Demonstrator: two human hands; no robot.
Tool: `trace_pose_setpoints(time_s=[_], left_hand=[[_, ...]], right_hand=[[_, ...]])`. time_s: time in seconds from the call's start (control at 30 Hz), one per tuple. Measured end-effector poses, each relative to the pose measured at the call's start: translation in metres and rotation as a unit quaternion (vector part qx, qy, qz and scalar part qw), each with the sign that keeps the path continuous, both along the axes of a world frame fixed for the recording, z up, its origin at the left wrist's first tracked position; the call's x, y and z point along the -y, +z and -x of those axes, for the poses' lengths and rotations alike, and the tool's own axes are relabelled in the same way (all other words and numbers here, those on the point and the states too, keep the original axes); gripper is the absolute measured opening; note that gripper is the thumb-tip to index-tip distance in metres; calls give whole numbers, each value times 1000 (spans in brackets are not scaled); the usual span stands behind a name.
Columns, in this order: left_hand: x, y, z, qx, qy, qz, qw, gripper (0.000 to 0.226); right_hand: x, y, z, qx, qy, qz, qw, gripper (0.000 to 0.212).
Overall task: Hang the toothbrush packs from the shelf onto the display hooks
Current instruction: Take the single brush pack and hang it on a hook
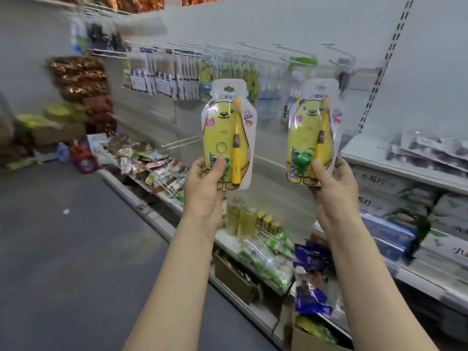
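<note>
Two toothbrush packs held up before the hook wall, one per hand.

Left hand [206,184] closed on the bottom edge of a clear pouch-shaped pack with yellow bear card and yellow toothbrush [229,134], thumb on its front; right hand [334,184] gripping a matching second yellow bear pack [312,133] likewise. Both packs upright, apart, in front of the white back panel [291,31]. Behind them, blurred hanging toothbrush packs [174,72] on wire display hooks [286,49]. Low shelf of loose packets [152,163] far left.
</note>
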State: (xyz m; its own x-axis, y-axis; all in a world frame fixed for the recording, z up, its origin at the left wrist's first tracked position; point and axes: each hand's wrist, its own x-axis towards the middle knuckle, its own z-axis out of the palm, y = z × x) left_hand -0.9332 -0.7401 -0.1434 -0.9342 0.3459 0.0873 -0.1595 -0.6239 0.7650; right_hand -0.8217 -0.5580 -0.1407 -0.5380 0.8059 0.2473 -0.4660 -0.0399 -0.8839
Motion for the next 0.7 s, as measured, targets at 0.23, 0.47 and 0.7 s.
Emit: trace_pose_setpoints(time_s=[0.23, 0.47, 0.7], left_hand=[[93, 8, 131, 6, 42, 6, 999, 29], [150, 0, 250, 22, 72, 24, 997, 37], [147, -15, 371, 44, 61, 19, 997, 33]], right_hand=[[84, 9, 153, -4, 55, 36, 998, 22], [129, 0, 273, -9, 43, 30, 999, 33], [124, -7, 396, -15, 20, 17, 1000, 26]])
